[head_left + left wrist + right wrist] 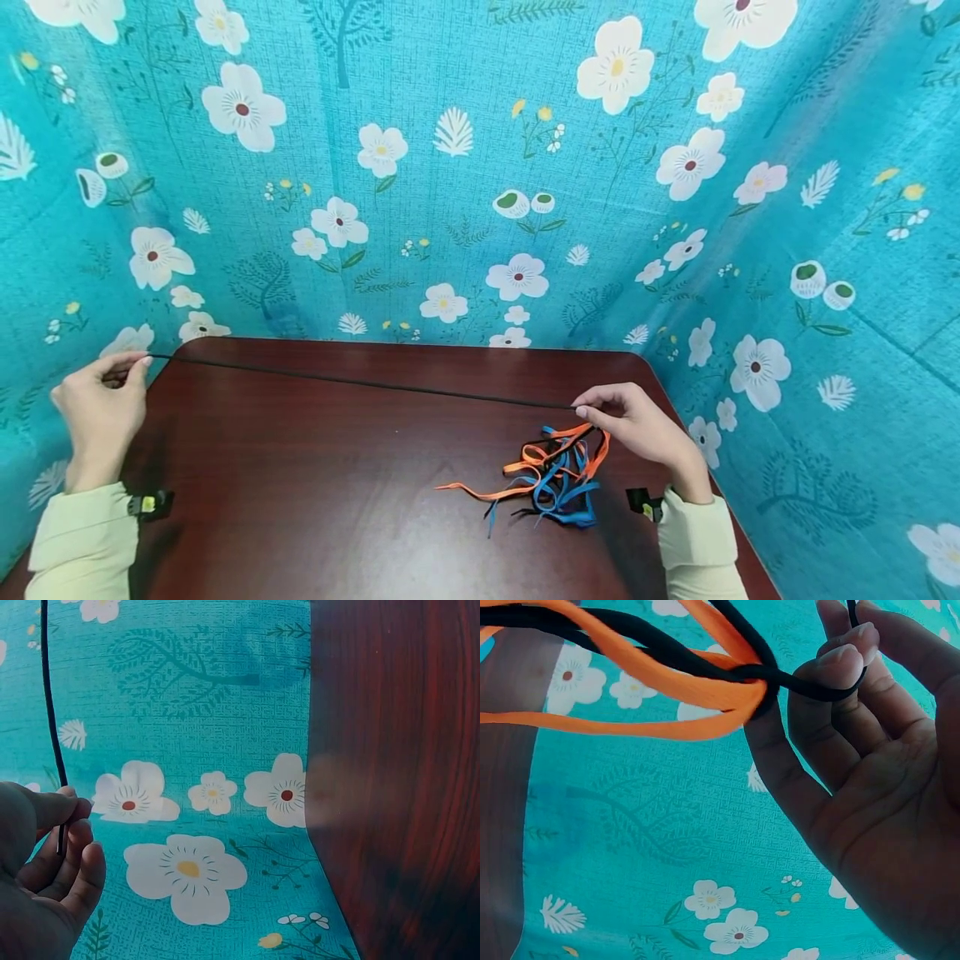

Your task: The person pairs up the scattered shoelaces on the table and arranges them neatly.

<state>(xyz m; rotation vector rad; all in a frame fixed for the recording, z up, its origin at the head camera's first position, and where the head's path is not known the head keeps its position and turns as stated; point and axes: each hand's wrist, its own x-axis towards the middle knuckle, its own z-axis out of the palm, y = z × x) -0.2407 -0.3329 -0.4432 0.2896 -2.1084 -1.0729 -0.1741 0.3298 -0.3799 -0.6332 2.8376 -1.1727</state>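
A black shoelace runs nearly straight between the two hands, above the table. At the far left, my left hand pinches one end of it between thumb and fingers; its tip pokes out below the fingertips in the left wrist view. My right hand pinches the lace farther along, at the right. Below the right hand hangs a tangle of orange, blue and black laces, its lower part close to the tabletop. In the right wrist view, orange laces loop together with the black lace beside the fingers.
A dark reddish-brown table lies below the hands. Behind it and along both sides hangs a turquoise flowered curtain. A small dark device sits on the left wrist, and another on the right.
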